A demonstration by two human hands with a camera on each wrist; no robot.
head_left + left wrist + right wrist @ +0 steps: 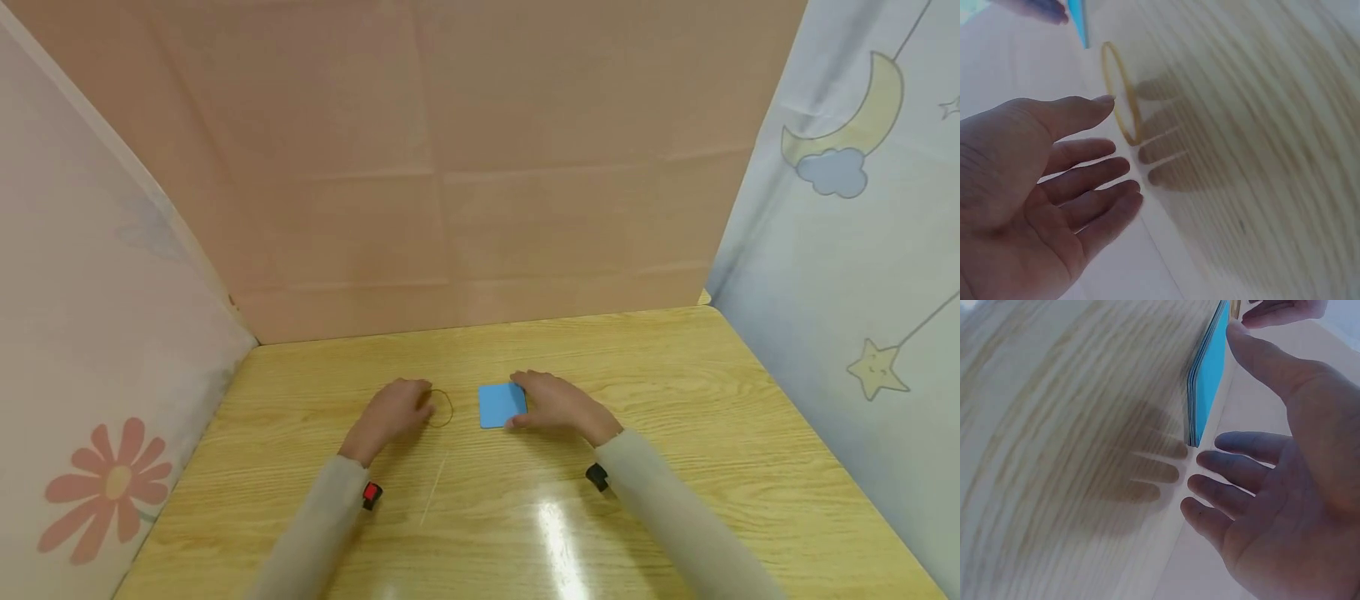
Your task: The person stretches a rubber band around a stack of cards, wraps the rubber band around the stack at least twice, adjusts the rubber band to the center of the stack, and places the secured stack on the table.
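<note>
A thin yellow-brown rubber band (pixel 452 408) lies as a loop on the wooden table. My left hand (pixel 393 412) is at its left side, thumb and fingers spread apart; in the left wrist view, the thumb tip is beside the rubber band (pixel 1127 84), and whether it touches cannot be told. To the right lies a square blue stack of thin sheets or cards (pixel 501 407), whose layered edges show in the right wrist view. Around its right side, my right hand (pixel 558 406) has its thumb and fingers apart, not visibly pinching the blue stack (pixel 1210 387).
The wooden table (pixel 660 375) has a bright glare near its front. A pinkish-brown sheet (pixel 450 208) stands along the back edge. Cloth walls flank both sides, the left one with a flower (pixel 116 483), the right one with a moon (pixel 862 117).
</note>
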